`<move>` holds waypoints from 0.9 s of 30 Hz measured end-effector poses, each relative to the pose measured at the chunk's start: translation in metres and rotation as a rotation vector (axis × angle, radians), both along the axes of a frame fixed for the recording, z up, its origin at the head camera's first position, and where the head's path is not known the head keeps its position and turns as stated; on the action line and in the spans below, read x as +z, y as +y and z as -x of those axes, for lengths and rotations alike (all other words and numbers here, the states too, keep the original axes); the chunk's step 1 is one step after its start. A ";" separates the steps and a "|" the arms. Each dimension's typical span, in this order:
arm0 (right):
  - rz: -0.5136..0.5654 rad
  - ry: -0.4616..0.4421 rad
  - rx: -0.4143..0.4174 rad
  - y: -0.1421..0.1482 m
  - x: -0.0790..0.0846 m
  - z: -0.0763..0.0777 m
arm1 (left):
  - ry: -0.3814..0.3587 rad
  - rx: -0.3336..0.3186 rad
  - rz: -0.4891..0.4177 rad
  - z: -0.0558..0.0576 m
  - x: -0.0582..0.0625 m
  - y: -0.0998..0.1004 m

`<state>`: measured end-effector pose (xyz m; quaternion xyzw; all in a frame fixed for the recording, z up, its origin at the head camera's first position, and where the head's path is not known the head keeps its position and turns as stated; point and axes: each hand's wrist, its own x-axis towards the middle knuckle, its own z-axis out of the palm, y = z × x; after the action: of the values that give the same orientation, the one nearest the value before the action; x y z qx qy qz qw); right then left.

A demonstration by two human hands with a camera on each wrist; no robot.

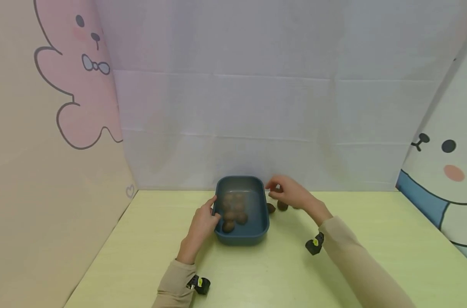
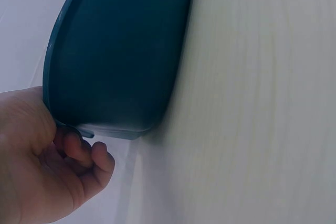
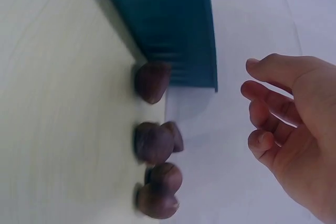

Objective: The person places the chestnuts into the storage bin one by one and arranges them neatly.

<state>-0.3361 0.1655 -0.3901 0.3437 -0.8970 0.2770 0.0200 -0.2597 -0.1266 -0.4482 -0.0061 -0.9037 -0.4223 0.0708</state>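
Note:
A dark blue-green plastic bin [image 1: 244, 240] holds several brown chestnuts [image 1: 228, 226] on its floor. My left hand [image 1: 203, 223] grips the bin's left rim; in the left wrist view that hand [image 2: 58, 161] has its fingers curled at the edge. To the right of the bin my right hand [image 1: 291, 193] hovers over more chestnuts [image 1: 282, 205]. In the right wrist view the right hand [image 3: 299, 129] holds nothing, its thumb and loosely bent fingers apart. Several loose chestnuts [image 3: 154, 142] lie below it, one chestnut [image 3: 152, 81] close beside the bin wall.
The pale yellow-green table [image 1: 356, 244] ends at a white cloth backdrop [image 1: 233, 107] right behind the bin. Printed panels with a pink cartoon animal [image 1: 87, 85] and a white one [image 1: 445, 162] stand at the left and right.

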 end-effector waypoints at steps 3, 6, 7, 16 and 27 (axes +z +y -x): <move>0.000 0.002 -0.012 0.009 -0.007 0.002 | 0.000 0.000 0.001 0.000 0.000 -0.001; 0.011 -0.007 -0.019 0.016 -0.014 0.003 | -0.003 -0.004 -0.004 0.000 -0.001 -0.001; 0.024 -0.018 -0.019 0.018 -0.016 0.003 | -0.003 -0.006 -0.006 0.000 -0.001 -0.001; 0.030 0.000 -0.081 0.040 -0.031 0.008 | 0.003 -0.004 -0.007 0.000 0.001 0.000; 0.053 -0.005 -0.155 0.068 -0.044 0.000 | 0.002 -0.001 -0.002 -0.001 0.003 0.000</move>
<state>-0.3360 0.2338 -0.4341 0.2719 -0.9133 0.2993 0.0483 -0.2585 -0.1262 -0.4455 -0.0068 -0.9031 -0.4234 0.0714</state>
